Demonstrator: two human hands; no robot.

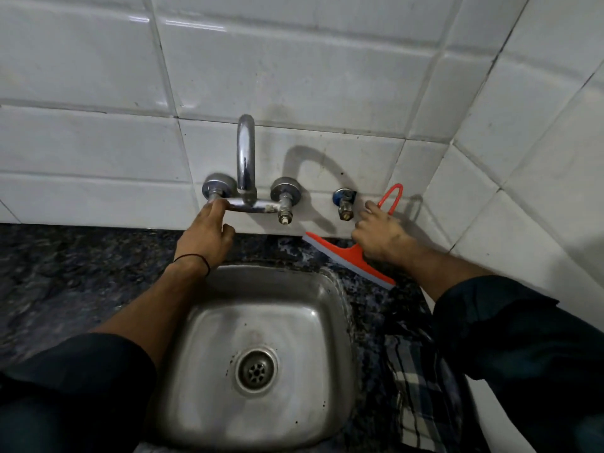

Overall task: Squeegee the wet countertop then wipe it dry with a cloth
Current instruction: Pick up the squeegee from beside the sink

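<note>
right hand [380,232] fisted round orange squeegee [349,258] handle, blade on dark countertop [81,273] strip between wall tiles [294,76] and sink [261,338] rim | left hand [204,233] fingers curled over tap [245,178] crossbar | checked cloth [421,387] right of sink | tiled corner close right, counter open left

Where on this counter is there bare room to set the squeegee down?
Bare: the dark speckled stone countertop left of the steel sink. Crowded: right of it, the checked cloth; behind, the right hand holding the orange squeegee.
</note>
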